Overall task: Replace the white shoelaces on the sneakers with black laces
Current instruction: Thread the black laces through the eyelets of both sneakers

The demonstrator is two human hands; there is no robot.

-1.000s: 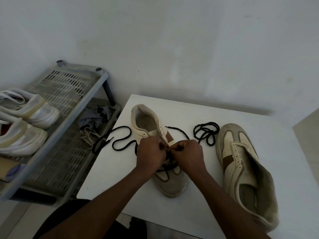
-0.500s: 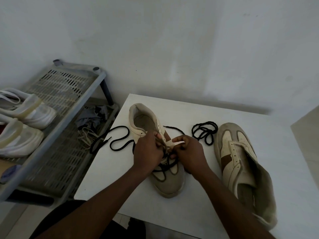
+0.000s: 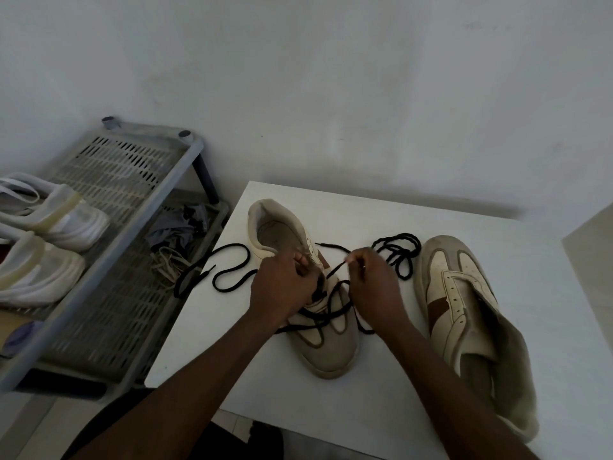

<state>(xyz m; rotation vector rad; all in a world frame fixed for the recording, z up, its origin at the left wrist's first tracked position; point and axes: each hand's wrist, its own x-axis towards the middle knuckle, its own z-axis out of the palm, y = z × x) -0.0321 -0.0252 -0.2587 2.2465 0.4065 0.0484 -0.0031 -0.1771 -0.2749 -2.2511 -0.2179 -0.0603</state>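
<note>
A cream sneaker [image 3: 326, 346] lies toe toward me on the white table [image 3: 497, 247], with a black lace [image 3: 232, 277] partly threaded through its eyelets and trailing off to the left. My left hand [image 3: 282, 287] grips the sneaker's eyelet flap. My right hand [image 3: 374, 283] pinches a stretch of that black lace and holds it taut just right of the flap. A second cream sneaker [image 3: 464, 313] with no lace lies on the right, its toe away from me. A second black lace [image 3: 398, 252] sits bunched between the two sneakers.
A grey slatted shoe rack [image 3: 132, 200] stands left of the table. A pair of white shoes [image 3: 49, 234] rests on its top shelf. Pale laces [image 3: 169, 263] and crumpled cloth lie on the lower shelf. A wall rises close behind the table.
My right hand has drawn away to the right from the eyelets, pulling a length of black lace out taut. My left hand stays on the sneaker's flap.
</note>
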